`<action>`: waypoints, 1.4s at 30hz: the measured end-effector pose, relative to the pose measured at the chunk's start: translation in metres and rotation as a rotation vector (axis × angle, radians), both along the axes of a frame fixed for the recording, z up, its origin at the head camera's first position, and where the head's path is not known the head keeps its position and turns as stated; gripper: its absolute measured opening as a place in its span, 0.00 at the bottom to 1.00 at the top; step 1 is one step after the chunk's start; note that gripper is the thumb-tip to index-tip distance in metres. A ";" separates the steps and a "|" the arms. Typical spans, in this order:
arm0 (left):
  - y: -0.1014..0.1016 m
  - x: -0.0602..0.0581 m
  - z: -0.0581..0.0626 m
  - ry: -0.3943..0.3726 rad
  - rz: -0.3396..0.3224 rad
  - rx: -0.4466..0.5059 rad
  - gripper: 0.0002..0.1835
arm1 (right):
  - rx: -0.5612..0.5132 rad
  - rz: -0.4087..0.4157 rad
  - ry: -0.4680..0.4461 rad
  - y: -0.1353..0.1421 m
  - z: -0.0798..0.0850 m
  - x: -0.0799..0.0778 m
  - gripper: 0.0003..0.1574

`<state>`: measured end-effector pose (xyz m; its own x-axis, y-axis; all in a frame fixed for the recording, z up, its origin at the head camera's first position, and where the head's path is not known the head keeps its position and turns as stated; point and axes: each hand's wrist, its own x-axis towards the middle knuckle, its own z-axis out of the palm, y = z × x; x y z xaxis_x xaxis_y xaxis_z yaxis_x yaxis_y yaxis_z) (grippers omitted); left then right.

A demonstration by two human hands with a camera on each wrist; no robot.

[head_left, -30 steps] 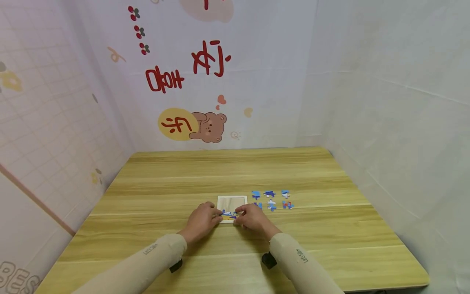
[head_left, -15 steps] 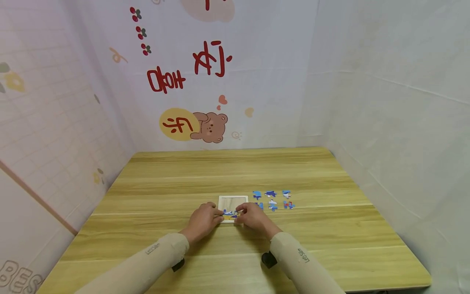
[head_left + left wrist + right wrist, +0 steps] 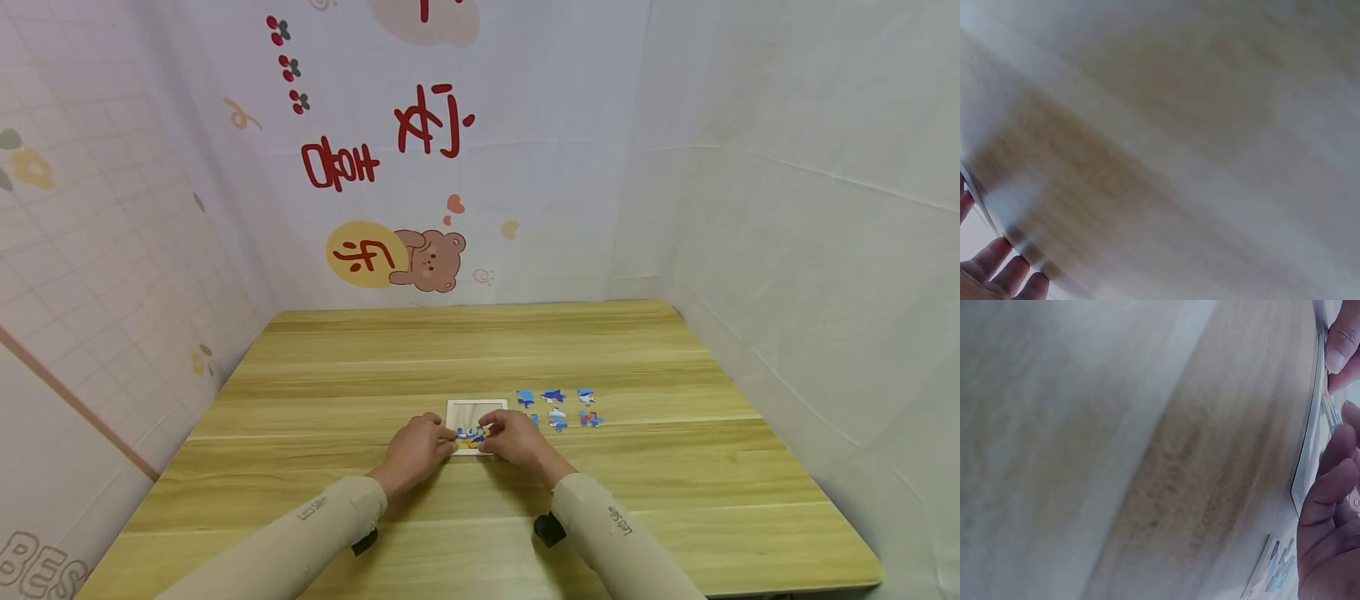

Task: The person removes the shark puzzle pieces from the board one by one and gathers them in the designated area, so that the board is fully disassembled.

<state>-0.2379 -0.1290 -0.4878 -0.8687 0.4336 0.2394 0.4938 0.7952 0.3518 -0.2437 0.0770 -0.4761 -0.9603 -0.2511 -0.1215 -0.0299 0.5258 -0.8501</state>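
Note:
A small white-rimmed puzzle frame (image 3: 477,402) lies on the table, with joined blue, white and yellow jigsaw pieces (image 3: 466,442) along its near side. My left hand (image 3: 417,446) holds the frame's left edge near the lower corner. In the left wrist view, the fingertips (image 3: 1035,285) meet that edge. On the opposite side, my right hand (image 3: 517,438) pinches a blue and yellow jigsaw piece (image 3: 482,436) between thumb and fingers. This piece tilts over the right end of the near row. The right wrist view shows the hand (image 3: 1333,512) close over the frame, its palm side visible.
Several loose jigsaw pieces lie right of the frame in two rows, among them a dark blue piece (image 3: 553,396) and a red and blue piece (image 3: 591,419). One piece (image 3: 532,418) is partly hidden behind my right hand. White cloth walls (image 3: 570,208) enclose the wooden table (image 3: 375,350).
My right fingers have risen slightly, and the jigsaw piece in them now shows tilted at the right end of the row. The left hand stays at the frame's edge.

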 end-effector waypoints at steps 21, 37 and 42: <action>0.000 -0.001 -0.005 0.013 -0.008 0.019 0.10 | -0.149 0.002 -0.009 0.012 0.000 0.003 0.17; -0.001 -0.002 -0.009 0.016 0.005 0.015 0.09 | -0.207 -0.070 -0.017 0.057 -0.007 0.001 0.18; 0.000 -0.001 -0.008 0.025 0.007 0.023 0.09 | -0.248 -0.061 -0.030 0.075 -0.010 0.002 0.20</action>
<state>-0.2386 -0.1291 -0.4956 -0.8653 0.4220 0.2705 0.4973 0.7904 0.3576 -0.2415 0.1522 -0.4858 -0.9715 -0.2185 -0.0923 0.0228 0.3014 -0.9532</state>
